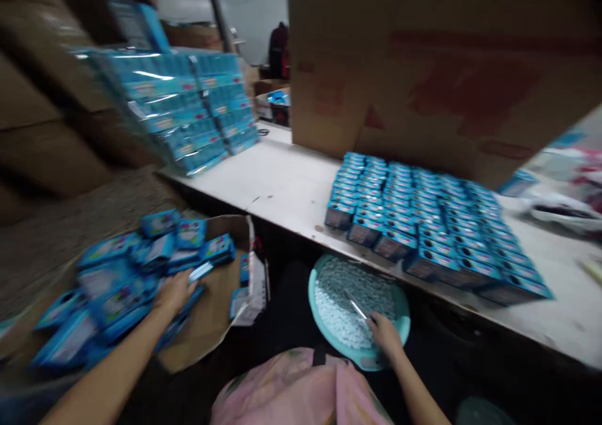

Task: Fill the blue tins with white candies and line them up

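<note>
On the left, my left hand (173, 294) reaches into an open cardboard box (214, 325) heaped with small blue printed boxes (113, 281). Its fingers are closed on one small blue box (201, 271), whose pale narrow side catches the light. In front of me, a turquoise basin (317, 315) is filled with many small whitish pieces (341, 318). Over the basin's right side, my right hand (384, 332) grips a slim metal tool (356, 304), with its far end at the pieces; blur hides its exact kind.
Rows of blue boxes (423, 224) stand on the white table (282, 180), its front edge just beyond the basin. A large cardboard carton (423, 68) rises behind them. A plastic-wrapped stack of blue packs (183, 105) stands at the table's left end. Cartons (42, 86) fill the far left.
</note>
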`<state>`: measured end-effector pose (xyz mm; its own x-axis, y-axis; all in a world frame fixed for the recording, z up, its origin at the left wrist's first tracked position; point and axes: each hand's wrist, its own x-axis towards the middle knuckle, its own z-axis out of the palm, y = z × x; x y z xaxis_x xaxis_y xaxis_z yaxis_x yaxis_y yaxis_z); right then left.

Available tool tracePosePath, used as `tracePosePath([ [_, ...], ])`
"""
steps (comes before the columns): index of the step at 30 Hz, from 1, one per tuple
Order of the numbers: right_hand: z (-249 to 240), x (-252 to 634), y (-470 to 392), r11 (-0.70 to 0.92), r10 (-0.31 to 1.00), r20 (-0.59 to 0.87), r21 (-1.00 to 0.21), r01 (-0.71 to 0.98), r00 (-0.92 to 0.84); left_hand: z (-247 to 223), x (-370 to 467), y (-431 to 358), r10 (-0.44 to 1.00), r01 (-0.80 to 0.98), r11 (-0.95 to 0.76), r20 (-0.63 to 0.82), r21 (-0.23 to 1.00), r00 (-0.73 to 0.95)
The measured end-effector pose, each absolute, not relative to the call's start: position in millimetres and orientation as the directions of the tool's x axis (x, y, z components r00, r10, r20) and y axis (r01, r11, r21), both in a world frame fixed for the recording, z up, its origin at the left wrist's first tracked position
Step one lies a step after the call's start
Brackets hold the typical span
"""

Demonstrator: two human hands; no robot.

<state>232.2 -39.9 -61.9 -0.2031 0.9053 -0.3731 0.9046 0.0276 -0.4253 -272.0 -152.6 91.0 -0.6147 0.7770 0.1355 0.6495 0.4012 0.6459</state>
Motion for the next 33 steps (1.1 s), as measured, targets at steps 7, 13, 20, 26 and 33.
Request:
tracePosePath([
  [7,-82,244,-39,0.094,0.862,-0.414,-0.436,0.895,-0.292,100,-241,-148,0.832,-0.107,0.212,-0.236,0.971,-0.502],
  [13,-69,238,-43,0.048,0.897,-0.365,-0.481,0.875,-0.250,108,-154,-119,0.950,-0.362,0.130,-0.220,0.923,-0.220],
  [20,-52,233,-43,0.028,0.922,-0.326,-0.478,0.878,-0.207,96,-107,-95,0.979,-0.254,0.202,-0.204,0.946,0.019],
  [26,-34,237,-28,0.091,0.912,-0.351,-0.333,0.939,-0.212,77,-95,-122,0.814,-0.047,0.517,-0.474,0.855,0.334],
  [33,-25,235,-11,0.110,0.927,-0.362,0.008,0.994,-0.100,61,-105,-119,0.942,0.487,0.203,-0.305,0.849,0.138],
])
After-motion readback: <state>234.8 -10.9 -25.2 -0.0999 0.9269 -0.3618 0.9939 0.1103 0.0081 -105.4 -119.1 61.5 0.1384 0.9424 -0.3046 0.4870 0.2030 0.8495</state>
